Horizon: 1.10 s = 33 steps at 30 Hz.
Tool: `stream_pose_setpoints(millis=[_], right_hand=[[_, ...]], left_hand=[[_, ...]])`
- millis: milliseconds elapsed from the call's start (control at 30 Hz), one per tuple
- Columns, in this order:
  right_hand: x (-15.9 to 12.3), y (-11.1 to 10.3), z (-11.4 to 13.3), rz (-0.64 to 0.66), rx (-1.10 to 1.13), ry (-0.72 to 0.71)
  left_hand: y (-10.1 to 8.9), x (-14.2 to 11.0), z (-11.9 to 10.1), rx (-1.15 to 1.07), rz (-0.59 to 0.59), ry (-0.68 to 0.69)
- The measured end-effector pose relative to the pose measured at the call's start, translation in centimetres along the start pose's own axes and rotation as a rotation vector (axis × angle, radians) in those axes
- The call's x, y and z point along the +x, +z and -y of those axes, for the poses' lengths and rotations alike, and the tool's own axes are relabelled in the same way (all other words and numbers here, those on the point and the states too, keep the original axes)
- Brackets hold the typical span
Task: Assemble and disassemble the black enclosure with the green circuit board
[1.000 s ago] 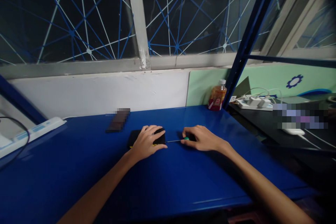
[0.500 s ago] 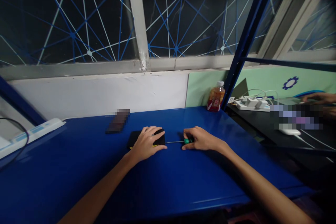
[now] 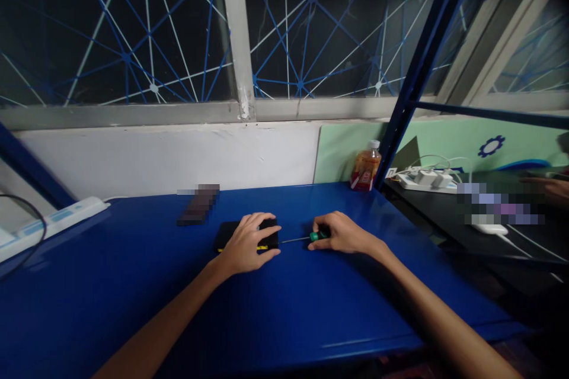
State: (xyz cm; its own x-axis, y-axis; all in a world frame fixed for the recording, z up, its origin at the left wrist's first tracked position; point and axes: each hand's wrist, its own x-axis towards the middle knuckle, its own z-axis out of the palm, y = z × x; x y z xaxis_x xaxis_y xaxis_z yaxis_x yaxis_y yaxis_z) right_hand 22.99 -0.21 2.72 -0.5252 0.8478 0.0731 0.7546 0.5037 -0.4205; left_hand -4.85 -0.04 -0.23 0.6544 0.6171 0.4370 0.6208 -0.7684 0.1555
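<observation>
My left hand lies over a flat black case with yellow marks along its front edge. Its fingers are spread across the top, and the thumb reaches past the front side. Much of the case is hidden beneath it. In my right hand is a screwdriver with a green handle, pinched between thumb and fingers. The thin metal shaft points left, its tip at the right end of the case. Whether the tip touches or enters the case I cannot tell.
On the blue table lies a dark blurred-out object behind the case. A bottle of reddish drink stands at the back right. White power strips lie at left and right. Another person's hand shows far right.
The screwdriver's handle end has risen slightly in the picture, so the shaft slants a little more. My left hand stays on the case. The other person's hand has shifted right.
</observation>
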Motion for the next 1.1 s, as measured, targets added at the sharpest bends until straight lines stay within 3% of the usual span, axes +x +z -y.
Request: stream_pose_setpoints(millis=[167,433,633,800,933,1100], right_hand=[[-0.1,-0.1,0.6,0.009,0.046,0.004],[-0.1,-0.3,-0.2,0.054,0.125,-0.05],[0.2,0.1,-0.5,0.032,0.18,-0.009],[0.1,0.4,-0.3,0.165,0.226,0.108],[0.1,0.4,0.1,0.038,0.096,0.041],[0.1,-0.1,0.0,0.095,0.123,0.034]], left_hand=[[-0.4,-0.1,0.1,-0.033,0.061,-0.011],[-0.4,0.0,-0.2,-0.006,0.057,0.013],[-0.2,0.0,-0.1,0.014,0.058,0.021],[-0.2,0.0,-0.2,0.04,0.071,0.023],[-0.1,0.0,-0.3,0.051,0.071,0.036],[-0.1,-0.1,-0.3,0.049,0.07,0.038]])
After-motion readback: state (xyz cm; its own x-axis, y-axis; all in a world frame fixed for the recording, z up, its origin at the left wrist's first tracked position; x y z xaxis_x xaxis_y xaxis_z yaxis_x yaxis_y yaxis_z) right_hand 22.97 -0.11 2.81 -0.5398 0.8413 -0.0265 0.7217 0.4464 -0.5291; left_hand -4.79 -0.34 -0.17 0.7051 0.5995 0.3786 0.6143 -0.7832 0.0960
